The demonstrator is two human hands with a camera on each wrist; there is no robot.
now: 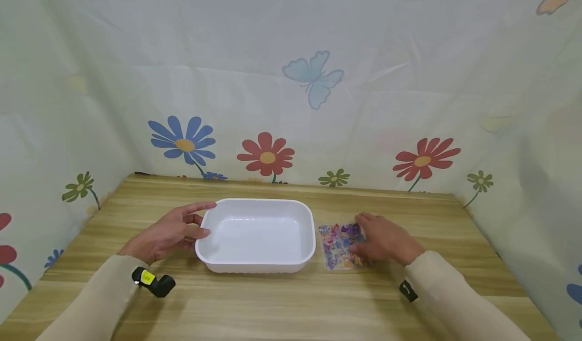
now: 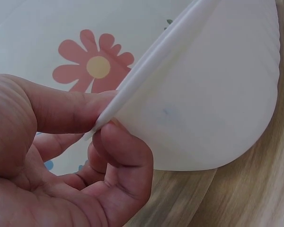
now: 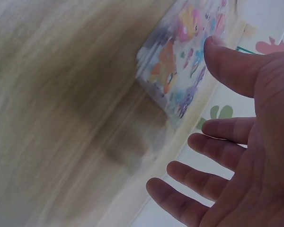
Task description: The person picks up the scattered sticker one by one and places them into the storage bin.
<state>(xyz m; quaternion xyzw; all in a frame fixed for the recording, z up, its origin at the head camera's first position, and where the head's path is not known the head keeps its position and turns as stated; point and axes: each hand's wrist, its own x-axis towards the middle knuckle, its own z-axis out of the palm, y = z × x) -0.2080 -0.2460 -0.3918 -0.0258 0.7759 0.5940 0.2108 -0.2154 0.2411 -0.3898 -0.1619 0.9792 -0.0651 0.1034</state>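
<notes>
A white plastic basin [image 1: 255, 269] rests on the wooden table. My left hand [image 1: 169, 232] pinches its left rim between thumb and fingers; the left wrist view shows the thumb and curled fingers meeting across the basin's edge [image 2: 151, 64]. To the right of the basin lies a thin stack of clear sticker sheets [image 1: 335, 247] with colourful cartoon figures. My right hand [image 1: 384, 237] hovers at the stack's right side, thumb and fingers spread. In the right wrist view the thumb overlaps the sticker sheets [image 3: 187, 56], and whether it touches them I cannot tell.
The wood-grain tabletop [image 1: 254, 305] reaches back to a white curtain [image 1: 218, 93] printed with flowers and a butterfly. More of this fabric hangs along the left and right sides. Small black devices are strapped at both wrists.
</notes>
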